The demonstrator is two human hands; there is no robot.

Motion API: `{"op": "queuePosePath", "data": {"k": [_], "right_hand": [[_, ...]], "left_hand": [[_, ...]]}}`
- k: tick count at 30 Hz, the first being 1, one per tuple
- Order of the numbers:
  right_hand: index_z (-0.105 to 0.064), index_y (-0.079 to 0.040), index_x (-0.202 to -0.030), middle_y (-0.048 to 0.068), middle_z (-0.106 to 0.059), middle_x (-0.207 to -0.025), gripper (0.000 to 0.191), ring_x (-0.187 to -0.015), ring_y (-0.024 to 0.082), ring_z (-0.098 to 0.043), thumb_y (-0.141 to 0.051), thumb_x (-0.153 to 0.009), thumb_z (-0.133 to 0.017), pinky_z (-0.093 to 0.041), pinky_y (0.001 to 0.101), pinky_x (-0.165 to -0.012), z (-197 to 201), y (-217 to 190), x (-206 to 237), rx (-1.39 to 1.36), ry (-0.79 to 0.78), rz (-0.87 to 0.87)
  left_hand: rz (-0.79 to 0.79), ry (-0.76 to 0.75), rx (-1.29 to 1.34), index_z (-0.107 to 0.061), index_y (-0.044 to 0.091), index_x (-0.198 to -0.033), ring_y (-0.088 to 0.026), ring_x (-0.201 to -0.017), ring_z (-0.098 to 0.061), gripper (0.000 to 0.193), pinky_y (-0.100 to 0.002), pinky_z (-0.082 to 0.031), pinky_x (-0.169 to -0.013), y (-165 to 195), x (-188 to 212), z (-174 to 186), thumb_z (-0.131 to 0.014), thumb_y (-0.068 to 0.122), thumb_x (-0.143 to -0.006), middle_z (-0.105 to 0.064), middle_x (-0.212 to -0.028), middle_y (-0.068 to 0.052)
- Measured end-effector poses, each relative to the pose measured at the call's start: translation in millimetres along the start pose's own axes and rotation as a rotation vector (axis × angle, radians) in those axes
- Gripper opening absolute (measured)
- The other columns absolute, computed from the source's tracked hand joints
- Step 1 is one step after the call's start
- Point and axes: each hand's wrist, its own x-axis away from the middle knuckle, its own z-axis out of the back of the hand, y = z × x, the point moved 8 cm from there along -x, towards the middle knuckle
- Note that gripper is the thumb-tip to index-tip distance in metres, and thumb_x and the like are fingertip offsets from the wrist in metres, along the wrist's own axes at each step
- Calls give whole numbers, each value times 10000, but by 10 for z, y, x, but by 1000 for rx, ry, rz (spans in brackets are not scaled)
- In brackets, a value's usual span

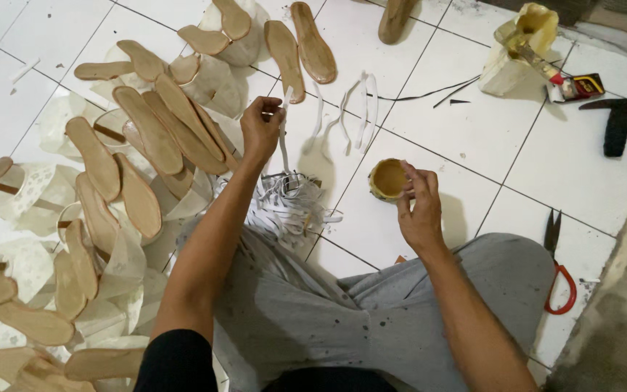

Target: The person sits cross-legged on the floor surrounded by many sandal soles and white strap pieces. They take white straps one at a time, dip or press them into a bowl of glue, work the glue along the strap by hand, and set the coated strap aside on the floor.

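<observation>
A person sits cross-legged on white tiles. Their right hand [419, 210] steadies a small round tin [388, 179] of tan glue just beyond the knee. Their left hand [260, 127] pinches a white strap [283, 138], lifting it from a striped strap heap [288, 199]. A nudge might tip the open tin, spilling glue. Farther off, tan insoles [146, 131] lie fanned, and an opened yellow glue can [520, 47] stands.

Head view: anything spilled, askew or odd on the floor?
Nothing spilled. The glue tin sits upright at the right hand; the left hand pinches a white strap. Insoles lie loosely heaped at left, and the scissors lie close beside the knee. The yellow container looks crumpled.
</observation>
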Motion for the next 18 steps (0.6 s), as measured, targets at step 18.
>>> {"op": "queuePosePath", "data": {"k": [18], "right_hand": [[-509, -110, -1500, 128, -511, -1257, 617, -953, 168, -622, 134, -935, -557, -569, 284, -805, -45, 67, -13, -80, -1, 48]], "left_hand": [[-105, -302, -438, -708, 62, -1208, -314, -980, -735, 303, -415, -578, -890, -292, 125, -392, -685, 69, -906, -728, -1120, -179]]}}
